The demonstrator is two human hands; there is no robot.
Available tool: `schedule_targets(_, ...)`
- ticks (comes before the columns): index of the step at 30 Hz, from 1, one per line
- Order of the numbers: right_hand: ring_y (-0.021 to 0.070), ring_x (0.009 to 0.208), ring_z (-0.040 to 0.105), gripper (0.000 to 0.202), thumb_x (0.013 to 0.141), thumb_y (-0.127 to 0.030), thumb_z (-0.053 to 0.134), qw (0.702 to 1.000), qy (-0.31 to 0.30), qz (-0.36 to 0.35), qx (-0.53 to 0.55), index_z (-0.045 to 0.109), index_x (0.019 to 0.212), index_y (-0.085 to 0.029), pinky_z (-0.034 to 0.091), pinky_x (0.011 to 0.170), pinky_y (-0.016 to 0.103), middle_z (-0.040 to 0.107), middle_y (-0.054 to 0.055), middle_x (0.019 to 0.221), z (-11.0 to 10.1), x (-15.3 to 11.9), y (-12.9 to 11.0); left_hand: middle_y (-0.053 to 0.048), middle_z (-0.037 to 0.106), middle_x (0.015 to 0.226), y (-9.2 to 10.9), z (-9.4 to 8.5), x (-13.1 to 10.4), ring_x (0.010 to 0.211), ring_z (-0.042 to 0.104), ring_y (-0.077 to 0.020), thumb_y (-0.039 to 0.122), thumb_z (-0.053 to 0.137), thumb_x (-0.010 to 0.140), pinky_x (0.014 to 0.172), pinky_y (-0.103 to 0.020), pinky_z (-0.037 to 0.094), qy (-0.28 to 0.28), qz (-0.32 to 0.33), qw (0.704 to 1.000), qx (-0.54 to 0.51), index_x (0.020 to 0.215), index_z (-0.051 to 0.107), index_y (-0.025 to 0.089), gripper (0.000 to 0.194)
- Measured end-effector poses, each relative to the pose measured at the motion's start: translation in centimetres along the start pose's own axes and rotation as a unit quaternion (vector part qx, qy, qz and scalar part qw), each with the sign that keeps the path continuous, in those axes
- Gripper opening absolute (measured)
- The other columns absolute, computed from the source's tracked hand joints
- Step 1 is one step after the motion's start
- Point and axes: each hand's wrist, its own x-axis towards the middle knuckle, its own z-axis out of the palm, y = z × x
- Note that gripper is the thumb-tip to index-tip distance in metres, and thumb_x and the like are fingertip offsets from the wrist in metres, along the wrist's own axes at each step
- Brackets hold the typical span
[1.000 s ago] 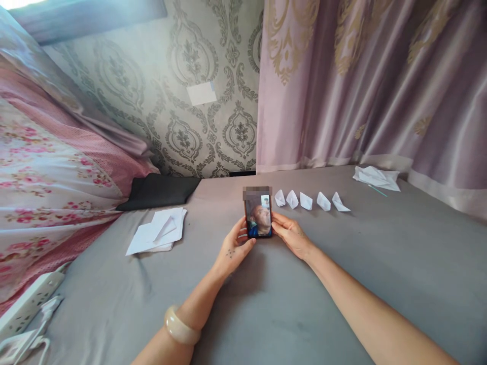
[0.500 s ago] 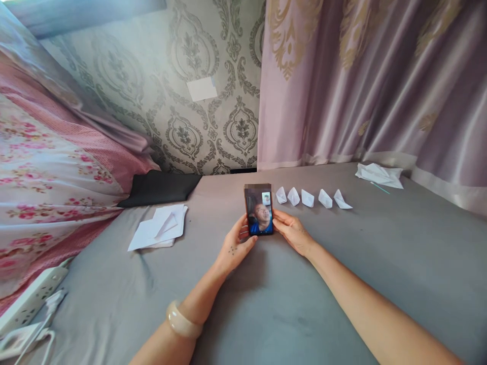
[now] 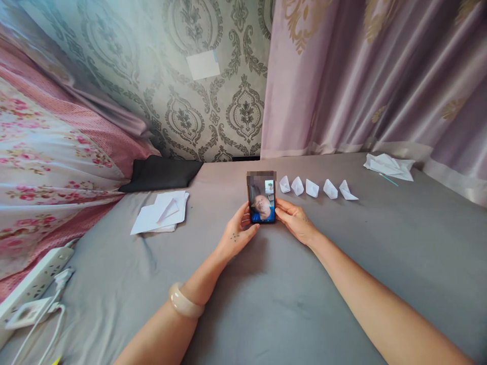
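A smartphone [image 3: 262, 200] stands upright between my two hands, its lit screen facing me with a person in a video call and a small inset at the upper right. My left hand [image 3: 236, 233] grips its left side, thumb along the lower edge and fingers partly hidden behind. On the opposite side, my right hand [image 3: 297, 220] holds the right edge with its fingers. Just beyond the right hand, several folded white paper boats [image 3: 312, 188] form a row on the grey sheet [image 3: 289, 304]. A pale bangle circles my left wrist.
White paper sheets [image 3: 173, 215] lie at the left, in front of a folded black cloth [image 3: 162, 173]. More white papers [image 3: 390, 166] and a thin green stick [image 3: 388, 179] are at the far right. A power strip [image 3: 38, 274] with plugged cables sits at the lower left.
My view has tipped slightly downward, so everything sits higher in the picture. Both hands still hold the phone in the same way.
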Motion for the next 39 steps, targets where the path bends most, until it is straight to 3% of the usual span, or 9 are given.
schedule_targets(30,0.0289,0.129,0.052,0.049,0.076,-0.044,0.075,1.0,-0.005,-0.011,-0.004,0.066,0.123,-0.031,0.035,0.113,0.05,0.064,0.002,0.131,-0.2,0.1,0.3,-0.016,0.054,0.134,-0.1,0.0,0.0,0.112,0.059,-0.0249,0.031,0.073,0.077,0.102,-0.043,0.045,0.0,0.013,1.0,0.011,0.143,0.038,0.016,0.077)
schedule_targets(39,0.0288,0.129,0.053,0.049,0.077,-0.046,0.074,0.999,0.002,-0.03,-0.013,0.066,0.123,-0.031,0.034,0.113,0.052,0.062,0.002,0.134,-0.7,0.5,1.1,-0.016,0.053,0.135,-1.0,0.1,0.2,0.115,0.058,-0.0271,0.034,0.073,0.077,0.104,-0.047,0.044,0.002,0.032,0.999,0.009,0.144,0.038,0.018,0.077)
